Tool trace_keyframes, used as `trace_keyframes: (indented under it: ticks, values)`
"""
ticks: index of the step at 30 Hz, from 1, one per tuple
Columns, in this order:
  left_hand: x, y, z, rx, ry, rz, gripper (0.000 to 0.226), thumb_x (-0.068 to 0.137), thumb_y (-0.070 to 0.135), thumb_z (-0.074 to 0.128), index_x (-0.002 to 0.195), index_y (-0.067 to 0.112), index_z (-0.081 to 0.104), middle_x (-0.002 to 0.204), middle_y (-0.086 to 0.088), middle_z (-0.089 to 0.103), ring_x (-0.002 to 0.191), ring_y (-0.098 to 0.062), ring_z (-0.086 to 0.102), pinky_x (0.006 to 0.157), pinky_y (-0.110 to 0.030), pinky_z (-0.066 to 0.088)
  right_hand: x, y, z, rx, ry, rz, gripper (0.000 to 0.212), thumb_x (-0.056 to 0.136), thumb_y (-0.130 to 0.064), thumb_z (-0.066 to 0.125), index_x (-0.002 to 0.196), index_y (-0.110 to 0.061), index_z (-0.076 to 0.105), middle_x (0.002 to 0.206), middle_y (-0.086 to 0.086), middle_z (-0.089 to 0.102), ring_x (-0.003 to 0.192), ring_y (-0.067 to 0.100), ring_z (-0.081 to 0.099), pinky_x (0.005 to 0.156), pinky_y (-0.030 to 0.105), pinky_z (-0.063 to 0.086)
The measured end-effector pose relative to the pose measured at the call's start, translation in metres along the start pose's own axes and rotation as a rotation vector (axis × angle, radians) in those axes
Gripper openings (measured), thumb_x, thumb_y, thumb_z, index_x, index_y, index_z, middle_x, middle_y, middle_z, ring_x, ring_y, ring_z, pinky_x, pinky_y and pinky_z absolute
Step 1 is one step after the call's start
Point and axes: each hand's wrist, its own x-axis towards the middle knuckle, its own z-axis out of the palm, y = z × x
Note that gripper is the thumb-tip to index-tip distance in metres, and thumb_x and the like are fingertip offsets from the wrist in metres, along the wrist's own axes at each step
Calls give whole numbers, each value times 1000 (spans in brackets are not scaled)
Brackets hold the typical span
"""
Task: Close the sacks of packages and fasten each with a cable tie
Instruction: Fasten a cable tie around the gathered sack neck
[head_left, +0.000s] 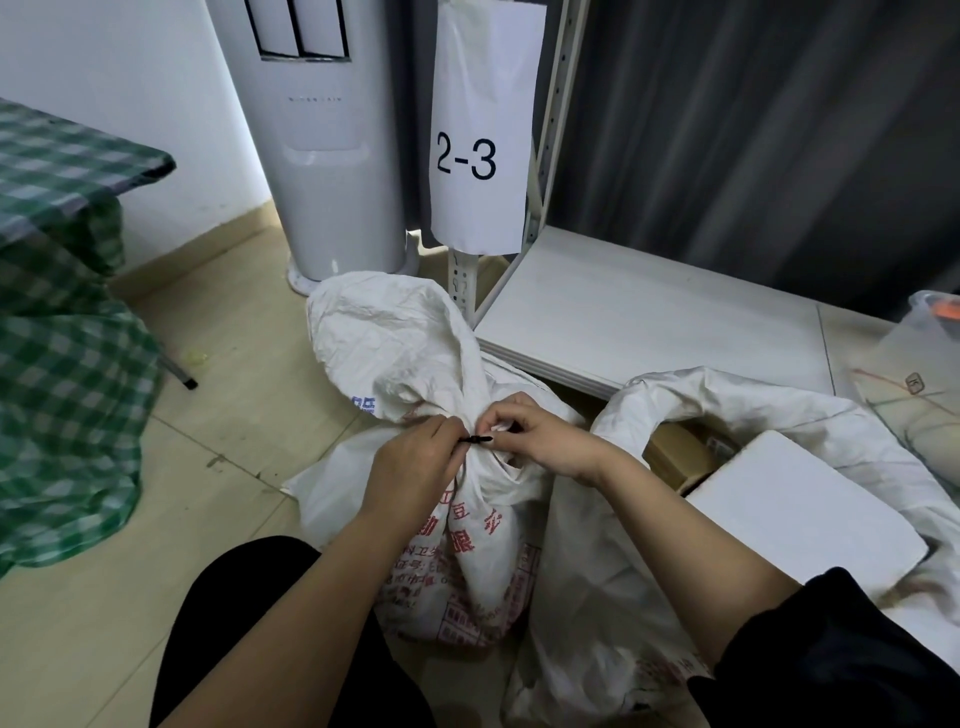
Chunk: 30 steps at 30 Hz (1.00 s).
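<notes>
We pinch the black tie (475, 440) at the sack (415, 353) neck: left hand (415, 467) and right hand (540, 436) both grasping it.

sacks (415, 332): 2 | cable tie (475, 440): 1 | hands (415, 467): 2 | cardboard box (675, 457): 1 | white foam slab (800, 509): 1 | paper sign (480, 130): 1 | tower unit (327, 156): 1

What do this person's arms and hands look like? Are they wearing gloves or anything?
No gloves: the left hand and right hand are bare, as are both forearms. A black sleeve covers the right upper arm. No rings, watch or markings show.
</notes>
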Motion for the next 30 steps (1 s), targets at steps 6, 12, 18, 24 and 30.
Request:
trace_keyframes:
  ticks: [6, 12, 18, 24, 30]
  values:
    - [-3, -13, -2, -46, -75, -216, 11, 87, 17, 61, 81, 10, 57, 74, -5, 60, 61, -25, 57, 48, -30, 41, -10, -10, -9, 166, 8, -40, 7, 93, -3, 57, 90, -8, 61, 89, 1, 53, 77, 8, 54, 73, 25, 48]
    - [-6, -14, -1, -458, -110, -683, 6, 88, 18, 63, 89, 23, 65, 89, 6, 67, 85, -13, 63, 75, -34, 52, -20, -6, -15, 308, 83, -27, 8, 95, -5, 55, 90, -9, 61, 70, -9, 63, 61, 9, 55, 63, 18, 46]
    - [-2, 7, -21, -323, 103, -438, 12, 87, 12, 61, 96, 18, 66, 95, 6, 57, 86, -5, 57, 77, -22, 47, -24, -15, -18, 474, 286, -29, 16, 96, -10, 53, 85, -19, 61, 71, -12, 61, 59, 0, 47, 52, 14, 32]
    - [51, 63, -57, -915, -242, -690, 13, 96, 16, 50, 95, 11, 63, 73, -3, 68, 60, -10, 63, 61, -22, 48, -43, -63, -30, 600, 370, -92, 17, 102, -8, 39, 88, -14, 47, 80, 2, 55, 57, 7, 54, 51, 16, 42]
    - [107, 101, -100, -1316, -618, -874, 45, 99, 44, 34, 91, 12, 66, 73, -4, 71, 62, -18, 67, 69, -32, 57, -91, -132, -53, -267, 286, -296, 14, 97, -6, 46, 87, -16, 47, 86, 2, 51, 76, 11, 47, 70, 25, 41]
